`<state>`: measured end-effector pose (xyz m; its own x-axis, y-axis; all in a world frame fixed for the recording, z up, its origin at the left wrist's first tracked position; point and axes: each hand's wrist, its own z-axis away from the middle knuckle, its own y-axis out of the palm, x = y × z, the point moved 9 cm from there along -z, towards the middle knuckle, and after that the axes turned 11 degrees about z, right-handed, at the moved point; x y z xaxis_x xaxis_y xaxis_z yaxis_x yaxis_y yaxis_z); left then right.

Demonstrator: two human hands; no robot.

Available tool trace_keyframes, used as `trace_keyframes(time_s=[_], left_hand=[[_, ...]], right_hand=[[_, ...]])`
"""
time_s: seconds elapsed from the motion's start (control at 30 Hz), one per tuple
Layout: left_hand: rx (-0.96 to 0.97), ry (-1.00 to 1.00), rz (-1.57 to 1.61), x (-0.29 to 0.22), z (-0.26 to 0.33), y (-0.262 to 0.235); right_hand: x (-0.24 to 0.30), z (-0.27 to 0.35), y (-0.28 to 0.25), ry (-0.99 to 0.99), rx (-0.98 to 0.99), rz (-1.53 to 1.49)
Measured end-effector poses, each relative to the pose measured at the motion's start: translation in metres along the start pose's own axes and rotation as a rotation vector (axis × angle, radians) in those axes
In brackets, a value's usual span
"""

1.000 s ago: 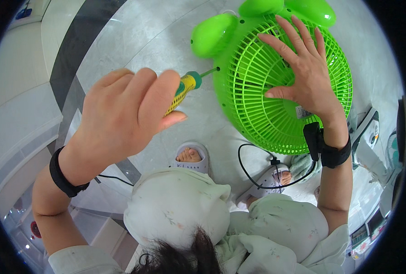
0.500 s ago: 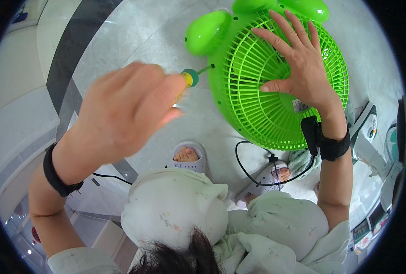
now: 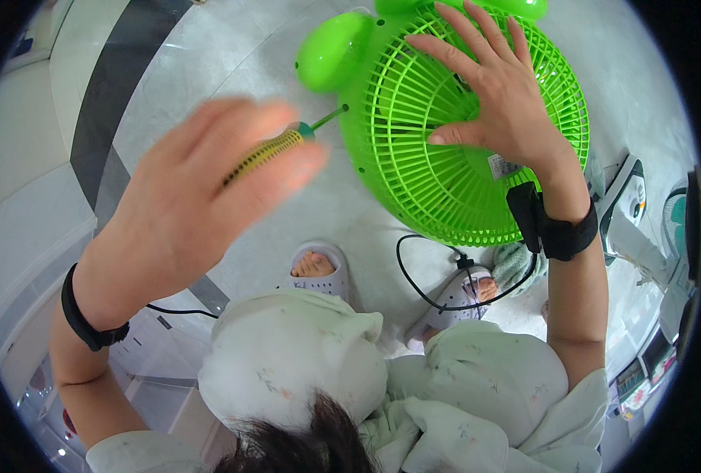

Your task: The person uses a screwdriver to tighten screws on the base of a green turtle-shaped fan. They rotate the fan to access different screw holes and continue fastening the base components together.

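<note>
"What's leftmost?"
"One left hand [image 3: 197,177], blurred, its grip holding one yellow-and-green screwdriver [image 3: 267,154]; the shaft [image 3: 329,118] reaches one green fan [image 3: 476,164] at its edge."
"Next?"
"Two pale slippers [image 3: 332,284]; the fan lies beyond them, three lobes [image 3: 330,55] showing."
"The other grip?"
"One right hand [image 3: 500,106], spread wide across the fan's grille [image 3: 421,183]."

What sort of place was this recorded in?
Probably a room in a home, though the view can't confirm it. Suggesting this are the pale, glossy floor with its dark band, the casual lilac clogs and the green grilled fan.
</note>
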<state>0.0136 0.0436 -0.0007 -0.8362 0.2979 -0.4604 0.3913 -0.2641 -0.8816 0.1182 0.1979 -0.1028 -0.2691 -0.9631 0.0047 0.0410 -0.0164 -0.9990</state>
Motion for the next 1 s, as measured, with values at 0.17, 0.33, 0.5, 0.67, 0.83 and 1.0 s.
trace_keyframes(time_s=[0.17, 0.33, 0.5, 0.67, 0.83, 1.0], left_hand=[[-0.092, -0.233, -0.034, 0.023, 0.002, -0.008], [-0.020, 0.086, -0.011, -0.007, -0.003, -0.001], [-0.155, -0.119, -0.019, 0.009, -0.003, -0.014], [0.011, -0.002, 0.005, -0.004, -0.005, 0.001], [-0.263, -0.088, -0.124, 0.005, -0.008, -0.023], [-0.077, -0.116, -0.156, 0.006, -0.015, -0.001]], right_hand=[[-0.004, 0.000, 0.006, 0.021, 0.061, -0.009], [-0.004, 0.000, 0.007, 0.016, 0.069, -0.036], [-0.002, 0.004, -0.005, 0.060, -0.180, -0.034], [-0.005, 0.005, -0.003, 0.055, -0.179, -0.038], [-0.003, 0.002, -0.007, 0.055, -0.172, -0.004], [-0.004, -0.002, 0.006, 0.019, 0.062, -0.023]])
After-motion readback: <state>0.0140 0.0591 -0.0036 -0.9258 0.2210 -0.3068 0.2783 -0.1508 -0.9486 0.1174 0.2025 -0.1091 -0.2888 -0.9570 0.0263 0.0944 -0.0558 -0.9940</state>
